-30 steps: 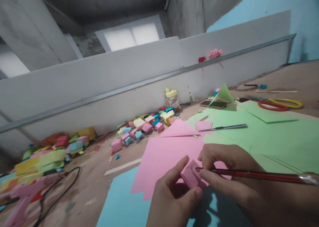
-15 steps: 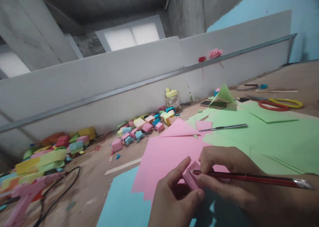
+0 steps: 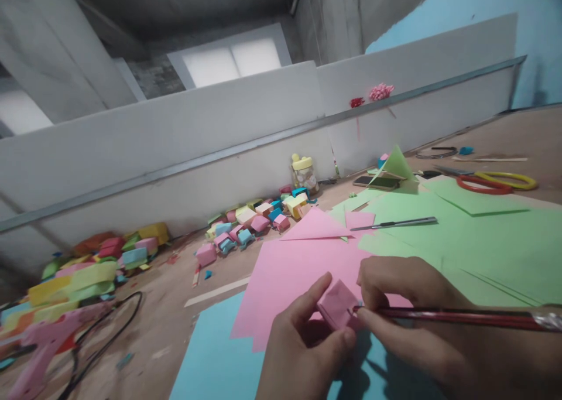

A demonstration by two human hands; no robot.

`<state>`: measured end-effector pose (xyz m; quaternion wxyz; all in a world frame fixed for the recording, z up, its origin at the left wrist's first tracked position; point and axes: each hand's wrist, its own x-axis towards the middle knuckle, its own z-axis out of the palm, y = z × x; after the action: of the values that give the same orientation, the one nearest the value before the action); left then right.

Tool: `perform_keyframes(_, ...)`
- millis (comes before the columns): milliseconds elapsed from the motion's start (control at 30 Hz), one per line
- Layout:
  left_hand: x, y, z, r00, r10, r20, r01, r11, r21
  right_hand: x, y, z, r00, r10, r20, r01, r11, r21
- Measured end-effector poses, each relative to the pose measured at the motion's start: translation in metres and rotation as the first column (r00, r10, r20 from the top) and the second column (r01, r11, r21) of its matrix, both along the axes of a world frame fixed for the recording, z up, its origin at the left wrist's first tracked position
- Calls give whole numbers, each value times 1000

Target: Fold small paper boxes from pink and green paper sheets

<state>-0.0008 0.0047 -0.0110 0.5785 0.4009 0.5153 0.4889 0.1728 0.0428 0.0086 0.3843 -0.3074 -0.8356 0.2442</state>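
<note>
My left hand [image 3: 302, 344] pinches a small folded pink paper box [image 3: 338, 304] between thumb and forefinger, just above the sheets. My right hand [image 3: 417, 315] is closed round a red pencil [image 3: 456, 316] that lies across its fingers, tip against the right edge of the box. Under both hands lie a pink sheet [image 3: 285, 271] and a blue sheet [image 3: 215, 356].
Green sheets [image 3: 474, 236] cover the table to the right, with a craft knife [image 3: 395, 224], a phone [image 3: 377, 182] and red and yellow scissors [image 3: 496, 182]. Piles of small coloured paper boxes [image 3: 254, 218] lie along the back wall. A pink glue gun [image 3: 44, 341] with black cord sits at left.
The pink box has turned a little in my left fingers, showing more of its top face. The pencil tip has slid slightly right along its edge.
</note>
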Motion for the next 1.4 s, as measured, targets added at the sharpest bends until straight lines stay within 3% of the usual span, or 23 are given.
perform_keyframes(167, -3, 0, -1, 999, -19, -31, 19, 1000, 5, 0, -1, 4, 994, -15, -110, 8, 998, -58)
perform_keyframes(567, -2, 1, -4, 999, -31, -25, 32, 999, 17, 2, 3, 1, 995, 75, -66, -85, 981, -173)
perform_keyframes(800, -2, 0, -4, 999, -36, -11, 36, 999, 14, -1, 5, -2, 992, 96, -87, -106, 988, -114)
perform_keyframes(1200, -5, 1, -4, 1000, -25, -13, 25, 1000, 15, -1, 4, 3, 999, -3, -55, 4, 1000, 20)
perform_keyframes(1400, -3, 0, 0, 1000, 8, 5, -8, 1000, -3, 0, -1, 0, 998, 53, -13, -53, 998, 20)
